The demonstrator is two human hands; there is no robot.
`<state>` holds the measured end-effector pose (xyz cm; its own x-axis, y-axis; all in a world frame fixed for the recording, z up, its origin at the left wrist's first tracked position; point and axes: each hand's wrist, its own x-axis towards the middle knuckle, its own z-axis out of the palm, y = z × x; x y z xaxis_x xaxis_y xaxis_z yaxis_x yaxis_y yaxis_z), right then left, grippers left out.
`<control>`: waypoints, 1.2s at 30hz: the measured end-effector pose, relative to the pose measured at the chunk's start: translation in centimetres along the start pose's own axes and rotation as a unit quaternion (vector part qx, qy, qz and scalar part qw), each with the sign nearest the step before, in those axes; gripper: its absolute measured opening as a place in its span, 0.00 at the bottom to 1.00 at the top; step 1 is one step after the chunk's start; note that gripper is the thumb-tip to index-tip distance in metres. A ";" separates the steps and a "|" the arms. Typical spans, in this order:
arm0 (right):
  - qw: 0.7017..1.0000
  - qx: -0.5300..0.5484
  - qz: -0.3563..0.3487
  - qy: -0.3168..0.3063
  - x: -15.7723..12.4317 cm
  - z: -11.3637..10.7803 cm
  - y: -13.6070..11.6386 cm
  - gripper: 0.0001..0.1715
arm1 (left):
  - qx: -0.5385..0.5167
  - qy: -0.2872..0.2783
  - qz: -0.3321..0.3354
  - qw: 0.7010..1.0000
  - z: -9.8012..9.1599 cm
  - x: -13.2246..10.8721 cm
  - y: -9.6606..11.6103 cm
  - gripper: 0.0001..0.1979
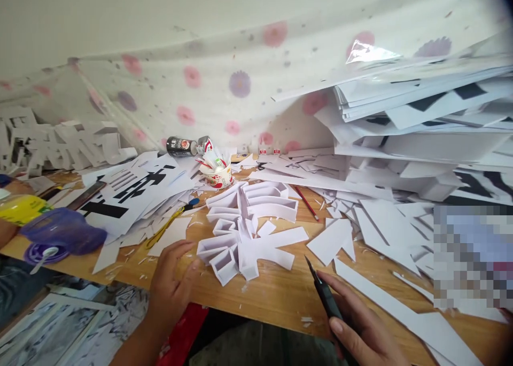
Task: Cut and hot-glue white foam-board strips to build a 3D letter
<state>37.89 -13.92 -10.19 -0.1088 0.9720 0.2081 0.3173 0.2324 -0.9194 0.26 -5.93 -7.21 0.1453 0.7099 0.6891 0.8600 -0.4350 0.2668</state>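
Just left of the white structure [262,248], the left hand [173,275] is half-open and seems empty; right of it, the right hand [360,320] curls around a knife [326,296], probably for control.

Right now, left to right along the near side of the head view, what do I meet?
Spoon → left hand → white hollow shape → knife → right hand gripping it.

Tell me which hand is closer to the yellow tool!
Left. The left hand is close, on the near side of the yellow tool; the right hand is farther right, holding a black knife.
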 end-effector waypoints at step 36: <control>0.835 -0.526 0.156 0.053 4.6 -9.0 3.5 0.33 | -0.098 -0.092 -0.009 0.991 1.7 -0.7 1.6 0.26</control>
<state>46.96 -8.30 -9.42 0.1996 0.9754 0.0937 0.9720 -0.1850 -0.1448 2.42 -6.17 -8.41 0.2321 0.7996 0.5539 0.7547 -0.5073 0.4160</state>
